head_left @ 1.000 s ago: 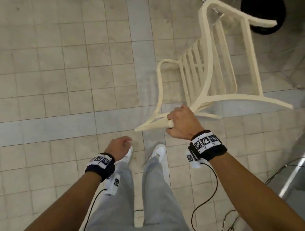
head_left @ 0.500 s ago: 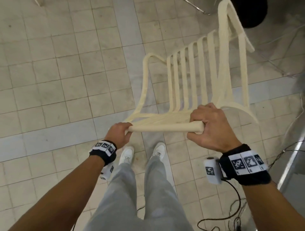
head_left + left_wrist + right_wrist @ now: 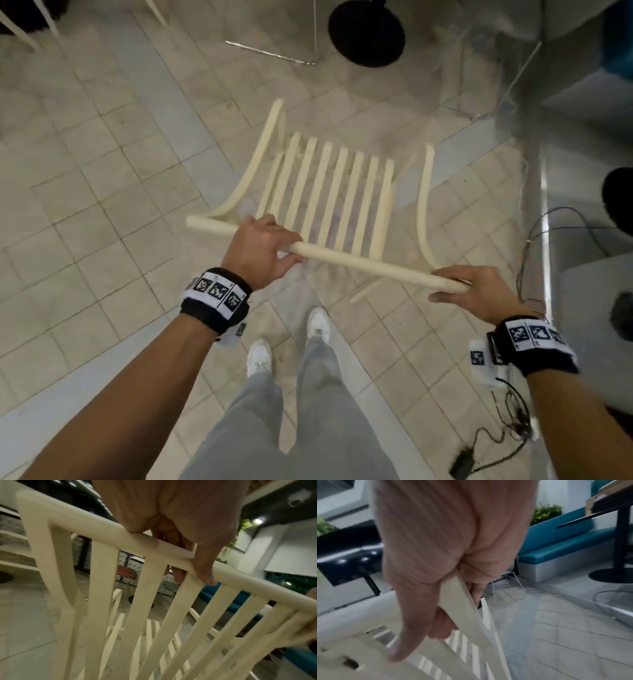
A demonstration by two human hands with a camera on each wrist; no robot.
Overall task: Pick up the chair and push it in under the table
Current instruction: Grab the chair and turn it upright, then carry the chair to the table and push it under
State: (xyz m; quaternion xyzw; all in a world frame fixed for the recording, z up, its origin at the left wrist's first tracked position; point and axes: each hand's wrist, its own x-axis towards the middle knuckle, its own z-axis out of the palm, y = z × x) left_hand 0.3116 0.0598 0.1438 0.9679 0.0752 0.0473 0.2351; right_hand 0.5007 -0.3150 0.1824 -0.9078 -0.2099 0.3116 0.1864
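Note:
A cream slatted chair [image 3: 342, 192] stands upright in front of me, its back toward me and its seat pointing away. My left hand [image 3: 270, 246] grips the top rail near its left end. In the left wrist view the left hand [image 3: 190, 566] has thumb and fingers curled round the chair's rail [image 3: 102, 539]. My right hand [image 3: 459, 287] holds the rail's right end, fingers over it and thumb under. Seen from the right wrist, the right hand [image 3: 436, 615] wraps the chair [image 3: 462, 601]. A hazy glass table top [image 3: 486, 75] shows beyond the chair at the upper right.
A black round base [image 3: 366, 32] sits on the tiled floor beyond the chair. Cables [image 3: 496, 438] and a metal strip [image 3: 544, 222] lie to my right. A teal bench [image 3: 565, 540] and a black table post [image 3: 623, 534] stand further right. Other chair legs [image 3: 20, 31] are top left.
The chair went from lying tipped on its side to upright with its back toward me. My left hand took hold of the top rail and my right hand shifted to the rail's right end.

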